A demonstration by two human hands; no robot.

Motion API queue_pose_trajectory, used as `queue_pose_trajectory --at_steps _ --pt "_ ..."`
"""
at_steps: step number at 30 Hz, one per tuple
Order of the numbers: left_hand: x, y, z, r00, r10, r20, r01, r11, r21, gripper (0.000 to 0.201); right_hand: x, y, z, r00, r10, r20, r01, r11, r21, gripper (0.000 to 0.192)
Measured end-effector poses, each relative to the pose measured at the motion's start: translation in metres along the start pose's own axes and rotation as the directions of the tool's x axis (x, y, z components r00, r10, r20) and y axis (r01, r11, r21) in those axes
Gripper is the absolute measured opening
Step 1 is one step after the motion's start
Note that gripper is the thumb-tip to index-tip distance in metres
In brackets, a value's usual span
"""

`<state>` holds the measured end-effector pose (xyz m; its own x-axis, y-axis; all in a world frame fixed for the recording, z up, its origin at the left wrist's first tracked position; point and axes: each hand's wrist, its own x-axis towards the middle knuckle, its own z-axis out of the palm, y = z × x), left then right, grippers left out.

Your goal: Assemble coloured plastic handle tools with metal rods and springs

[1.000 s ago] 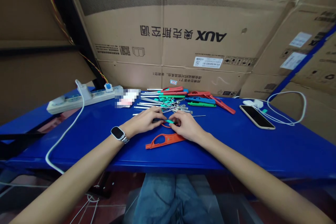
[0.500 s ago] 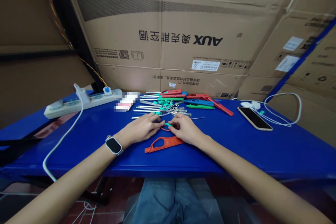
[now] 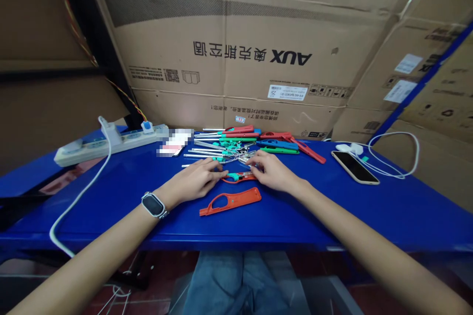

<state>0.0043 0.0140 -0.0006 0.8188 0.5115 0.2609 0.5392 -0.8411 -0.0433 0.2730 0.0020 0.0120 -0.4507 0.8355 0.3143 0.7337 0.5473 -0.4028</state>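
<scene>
Your left hand (image 3: 197, 179) and right hand (image 3: 271, 171) pinch opposite ends of an orange-and-teal lighter part (image 3: 238, 176), its long axis lying left-right between them on the surface (image 3: 332, 206).

my left hand (image 3: 197, 180) and right hand (image 3: 271, 171) pinched an orange lighter half (image 3: 238, 176) on the blue table (image 3: 332, 206).
</scene>
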Motion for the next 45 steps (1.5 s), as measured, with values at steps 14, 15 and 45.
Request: queue_pose_trajectory --at_steps 14,15,45 --pt "0.006 0.018 -0.005 0.999 -0.049 0.016 0.051 0.992 -0.117 0.056 -0.024 -0.021 0.006 0.988 -0.153 -0.022 0.153 0.988 0.001 0.020" --pt "0.006 0.018 -0.005 0.998 -0.054 0.013 0.055 0.990 -0.128 0.058 -0.028 -0.025 0.006 0.977 -0.213 0.009 0.212 0.977 0.013 0.023" --pt "0.004 0.011 -0.004 0.961 -0.062 -0.271 -0.026 0.951 -0.309 0.035 -0.014 -0.001 -0.001 0.985 -0.129 -0.113 0.152 0.960 0.236 0.027"
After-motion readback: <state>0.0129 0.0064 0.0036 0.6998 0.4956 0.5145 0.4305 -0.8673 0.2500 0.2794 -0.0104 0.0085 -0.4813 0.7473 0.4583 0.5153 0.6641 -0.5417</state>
